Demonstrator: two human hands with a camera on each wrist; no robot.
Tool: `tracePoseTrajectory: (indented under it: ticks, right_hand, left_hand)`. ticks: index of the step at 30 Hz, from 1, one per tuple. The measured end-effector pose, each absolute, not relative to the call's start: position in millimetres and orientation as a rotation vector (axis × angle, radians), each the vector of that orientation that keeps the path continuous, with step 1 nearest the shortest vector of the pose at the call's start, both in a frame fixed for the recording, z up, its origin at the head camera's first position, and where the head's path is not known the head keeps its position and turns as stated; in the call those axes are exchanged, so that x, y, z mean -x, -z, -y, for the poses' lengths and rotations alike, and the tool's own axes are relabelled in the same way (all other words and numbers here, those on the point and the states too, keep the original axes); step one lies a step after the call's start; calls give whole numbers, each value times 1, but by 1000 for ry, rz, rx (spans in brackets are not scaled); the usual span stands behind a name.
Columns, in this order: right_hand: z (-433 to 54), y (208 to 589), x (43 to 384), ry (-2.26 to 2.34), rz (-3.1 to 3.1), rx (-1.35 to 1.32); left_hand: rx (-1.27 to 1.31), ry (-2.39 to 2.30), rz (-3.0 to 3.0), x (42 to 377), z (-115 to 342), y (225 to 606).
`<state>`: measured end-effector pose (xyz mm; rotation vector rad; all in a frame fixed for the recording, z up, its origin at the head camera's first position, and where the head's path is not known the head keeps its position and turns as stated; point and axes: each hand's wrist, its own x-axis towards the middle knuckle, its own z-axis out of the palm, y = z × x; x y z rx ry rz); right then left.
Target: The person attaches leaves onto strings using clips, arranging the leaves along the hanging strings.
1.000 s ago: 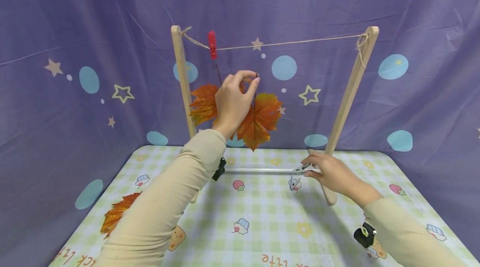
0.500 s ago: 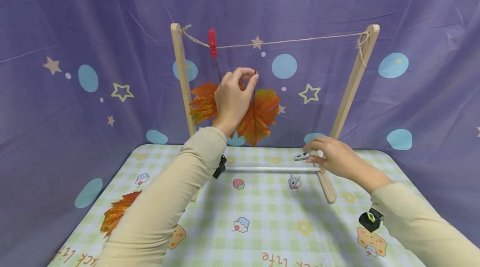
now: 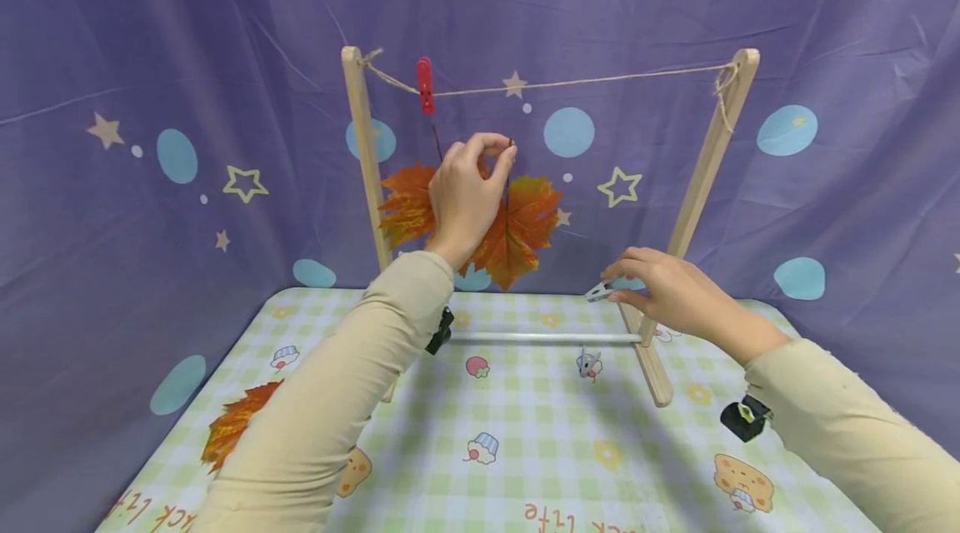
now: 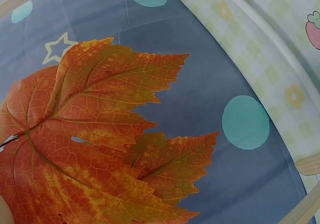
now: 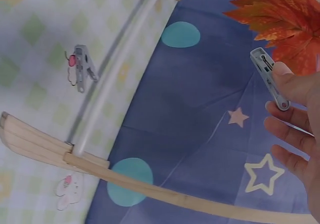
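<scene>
My left hand [image 3: 468, 196] pinches the dark stem of an orange maple leaf [image 3: 517, 225] below the string [image 3: 600, 82]; the leaf fills much of the left wrist view. Behind this hand, another orange leaf [image 3: 407, 204] hangs by its stem from a red clothespin [image 3: 425, 87] on the string. Near the right post, my right hand [image 3: 667, 287] holds a grey clothespin [image 5: 270, 79] between thumb and fingers, above the table. A second grey clothespin [image 3: 587, 363] lies on the tablecloth beneath. My left hand partly covers both upper leaves.
The wooden frame has a left post [image 3: 365, 141], a right post [image 3: 701, 175] and a low white crossbar [image 3: 536, 338]. One more orange leaf [image 3: 232, 425] lies at the table's left, partly behind my left sleeve. A purple curtain [image 3: 225, 33] hangs behind.
My right hand has lifted from beside the crossbar, carrying one grey clothespin up and leaving the other on the table. My left hand has risen slightly with its leaf.
</scene>
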<state>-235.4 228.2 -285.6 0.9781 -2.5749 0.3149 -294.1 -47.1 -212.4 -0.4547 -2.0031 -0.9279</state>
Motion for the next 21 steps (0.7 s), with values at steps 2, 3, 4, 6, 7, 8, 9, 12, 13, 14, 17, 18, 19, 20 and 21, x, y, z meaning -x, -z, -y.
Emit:
tracePoseTrajectory:
  ticks: [2, 3, 4, 6, 7, 8, 9, 12, 13, 14, 17, 18, 19, 20, 21]
  right_hand:
    - [-227, 282, 236, -314, 2565, -988]
    - [-226, 280, 236, -315, 2556, -997]
    - [-226, 278, 236, -316, 2549, -1004]
    - [-225, 274, 236, -325, 2538, -1013]
    - [-224, 272, 235, -332, 2531, -1016]
    - [-223, 270, 235, -339, 2522, -1020]
    - [-223, 268, 234, -341, 2511, -1024]
    - [-221, 262, 234, -355, 2491, -1024]
    - [-220, 260, 234, -357, 2483, -1024]
    - [-219, 258, 234, -360, 2476, -1026]
    - [-216, 252, 235, -365, 2455, -1024]
    - [-215, 250, 235, -366, 2449, -1016]
    - [-214, 248, 235, -369, 2440, -1006]
    - [-213, 246, 235, -373, 2428, -997]
    - [-211, 244, 236, -377, 2414, -987]
  left_hand:
    - [453, 937, 1994, 294, 48, 212]
    - [453, 940, 1990, 295, 48, 212]
    - [453, 942, 1986, 295, 48, 212]
    - [456, 946, 1981, 295, 48, 213]
    - [458, 945, 1982, 295, 48, 213]
    - [461, 945, 1982, 295, 48, 212]
    - [461, 947, 1983, 295, 48, 212]
    - [461, 954, 1987, 294, 48, 213]
    - [459, 957, 1988, 294, 48, 213]
    - [457, 961, 1986, 295, 48, 213]
    - [445, 961, 1985, 295, 49, 214]
    - [444, 961, 1984, 295, 50, 214]
    - [444, 961, 1983, 295, 50, 214]
    - [443, 960, 1981, 295, 50, 214]
    - [443, 960, 1980, 295, 50, 214]
